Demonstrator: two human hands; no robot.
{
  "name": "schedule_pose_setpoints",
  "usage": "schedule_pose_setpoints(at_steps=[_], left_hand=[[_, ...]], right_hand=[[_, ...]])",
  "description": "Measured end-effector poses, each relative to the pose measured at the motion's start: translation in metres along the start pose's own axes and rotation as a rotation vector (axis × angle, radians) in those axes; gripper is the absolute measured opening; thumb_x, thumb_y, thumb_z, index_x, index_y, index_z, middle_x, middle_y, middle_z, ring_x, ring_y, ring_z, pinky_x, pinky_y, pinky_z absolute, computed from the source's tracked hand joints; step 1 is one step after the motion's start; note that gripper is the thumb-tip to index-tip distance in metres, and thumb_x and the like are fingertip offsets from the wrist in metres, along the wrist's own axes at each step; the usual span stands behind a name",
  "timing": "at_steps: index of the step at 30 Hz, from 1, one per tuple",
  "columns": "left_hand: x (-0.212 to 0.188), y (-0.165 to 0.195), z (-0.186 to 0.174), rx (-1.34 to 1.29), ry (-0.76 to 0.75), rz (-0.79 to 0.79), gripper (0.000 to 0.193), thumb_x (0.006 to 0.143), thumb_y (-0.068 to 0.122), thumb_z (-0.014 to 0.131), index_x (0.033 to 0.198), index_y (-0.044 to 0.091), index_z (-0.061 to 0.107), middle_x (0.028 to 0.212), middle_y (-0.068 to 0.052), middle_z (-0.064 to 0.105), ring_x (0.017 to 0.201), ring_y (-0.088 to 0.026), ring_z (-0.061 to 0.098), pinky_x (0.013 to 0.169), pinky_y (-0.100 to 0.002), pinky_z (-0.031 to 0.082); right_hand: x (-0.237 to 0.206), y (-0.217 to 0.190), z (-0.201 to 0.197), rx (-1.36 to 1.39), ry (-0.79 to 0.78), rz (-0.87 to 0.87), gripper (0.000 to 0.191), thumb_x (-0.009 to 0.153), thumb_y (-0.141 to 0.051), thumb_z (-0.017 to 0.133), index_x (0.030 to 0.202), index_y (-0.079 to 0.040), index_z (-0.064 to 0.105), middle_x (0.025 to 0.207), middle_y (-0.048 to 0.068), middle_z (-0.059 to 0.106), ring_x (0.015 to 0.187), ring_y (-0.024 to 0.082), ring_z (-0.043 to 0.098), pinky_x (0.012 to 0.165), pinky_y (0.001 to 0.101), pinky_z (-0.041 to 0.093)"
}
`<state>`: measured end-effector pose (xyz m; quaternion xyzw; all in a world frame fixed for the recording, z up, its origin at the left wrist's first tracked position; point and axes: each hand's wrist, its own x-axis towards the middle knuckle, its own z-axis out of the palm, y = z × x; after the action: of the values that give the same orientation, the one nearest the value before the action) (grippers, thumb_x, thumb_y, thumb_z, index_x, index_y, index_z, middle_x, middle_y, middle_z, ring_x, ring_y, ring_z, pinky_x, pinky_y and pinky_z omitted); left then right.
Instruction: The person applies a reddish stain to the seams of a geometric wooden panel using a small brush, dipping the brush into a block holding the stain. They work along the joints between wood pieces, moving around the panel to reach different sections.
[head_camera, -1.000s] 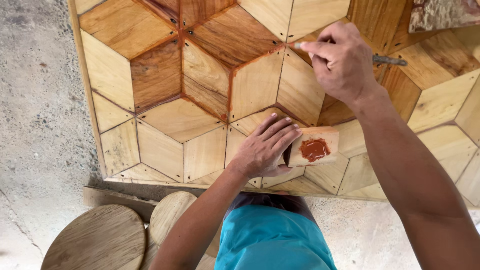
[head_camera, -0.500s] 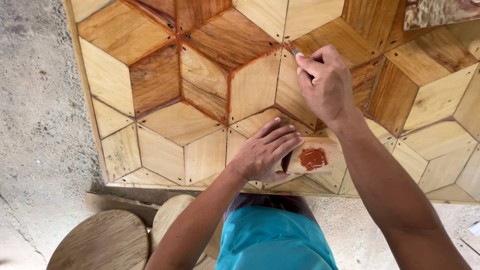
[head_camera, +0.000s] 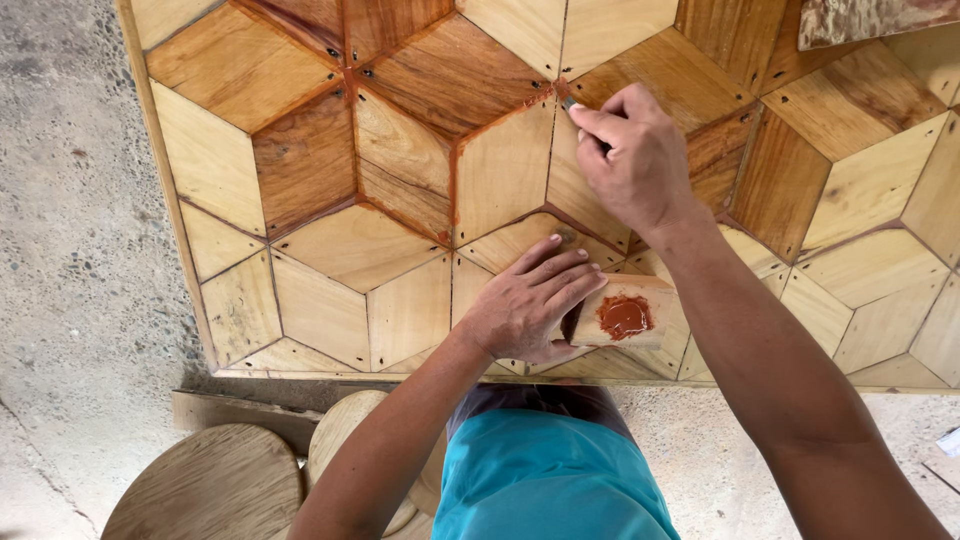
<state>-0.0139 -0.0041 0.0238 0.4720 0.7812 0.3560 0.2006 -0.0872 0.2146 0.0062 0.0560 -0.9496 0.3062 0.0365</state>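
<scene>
A wooden panel (head_camera: 330, 220) of light and dark rhombus pieces forming cube shapes lies in front of me. My right hand (head_camera: 635, 160) grips a small tool whose tip (head_camera: 568, 102) touches a seam between two pieces, where reddish-brown filler shows. My left hand (head_camera: 530, 300) rests on the panel near its front edge and holds down a small wood block (head_camera: 625, 315) with a dab of red-brown paste on top.
Round wooden discs (head_camera: 200, 490) lie on the concrete floor (head_camera: 70, 250) at the lower left, next to a wood strip (head_camera: 240, 410). A rough dark slab (head_camera: 870, 15) sits on the panel's top right corner.
My right hand has moved left and slightly down along the panel, bringing the tool tip to a seam. My left hand stays on the small block with paste.
</scene>
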Motion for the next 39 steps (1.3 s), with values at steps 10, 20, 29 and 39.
schedule_pose_setpoints(at_steps=[10,20,29,39], left_hand=[[-0.002,-0.001,-0.001,-0.001,0.017,-0.001,0.094,0.065,0.044,0.085,0.145,0.006,0.05,0.144,-0.012,0.06,0.143,-0.028,0.048,0.13,-0.05,0.021],[-0.002,-0.002,0.0,0.009,0.018,0.008,0.093,0.067,0.044,0.084,0.145,0.007,0.049,0.146,-0.011,0.058,0.143,-0.028,0.047,0.13,-0.051,0.022],[0.0,-0.001,-0.002,-0.002,0.017,0.0,0.096,0.065,0.044,0.084,0.146,0.008,0.049,0.145,-0.011,0.059,0.143,-0.028,0.047,0.13,-0.05,0.022],[-0.003,-0.004,-0.001,-0.007,0.01,0.004,0.093,0.069,0.046,0.083,0.146,0.007,0.048,0.145,-0.012,0.058,0.144,-0.029,0.046,0.131,-0.051,0.021]], right_hand=[[-0.004,-0.009,-0.003,0.017,0.096,0.025,0.022,0.099,-0.001,0.074,0.121,0.001,0.077,0.1,0.014,0.065,0.08,0.018,0.063,0.06,0.0258,0.053],[0.002,-0.015,0.002,0.143,0.08,0.218,0.02,0.101,-0.004,0.067,0.118,0.001,0.077,0.1,0.014,0.066,0.069,0.016,0.064,0.051,0.0287,0.05],[-0.007,-0.041,0.027,0.049,0.073,0.022,0.021,0.093,-0.001,0.075,0.114,0.001,0.078,0.095,0.013,0.063,0.073,0.016,0.062,0.057,0.0277,0.052],[-0.006,-0.007,0.008,0.122,0.16,0.205,0.019,0.096,-0.003,0.074,0.114,0.002,0.078,0.098,0.012,0.064,0.071,0.013,0.061,0.052,0.0251,0.049]])
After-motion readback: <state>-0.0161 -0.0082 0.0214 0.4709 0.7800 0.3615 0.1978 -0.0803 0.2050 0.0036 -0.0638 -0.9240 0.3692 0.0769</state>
